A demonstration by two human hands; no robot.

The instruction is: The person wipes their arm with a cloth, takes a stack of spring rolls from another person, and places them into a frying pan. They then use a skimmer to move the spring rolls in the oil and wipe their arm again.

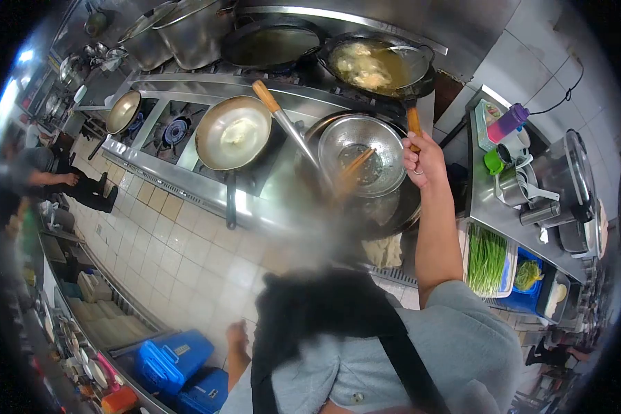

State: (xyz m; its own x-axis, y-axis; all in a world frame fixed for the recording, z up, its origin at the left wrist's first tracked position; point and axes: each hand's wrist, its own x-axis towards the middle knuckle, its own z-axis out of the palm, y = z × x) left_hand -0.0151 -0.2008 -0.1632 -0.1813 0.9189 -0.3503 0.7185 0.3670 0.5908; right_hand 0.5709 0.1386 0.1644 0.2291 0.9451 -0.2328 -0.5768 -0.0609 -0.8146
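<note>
Right hand (pixel 428 160), two o'clock: fingers wrapped round wooden handle (pixel 412 121) of mesh skimmer (pixel 412 63). Skimmer head at one o'clock, in oil wok (pixel 428 84), just right of pale frying pieces (pixel 362 67). Left hand (pixel 237 337), seven o'clock, over tiled floor (pixel 186 259); cannot tell finger state.

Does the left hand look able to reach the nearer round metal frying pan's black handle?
Probably yes: the left hand looks empty, the black handle points to the near side, and nothing visible blocks the way, though some stretching seems needed.
</note>
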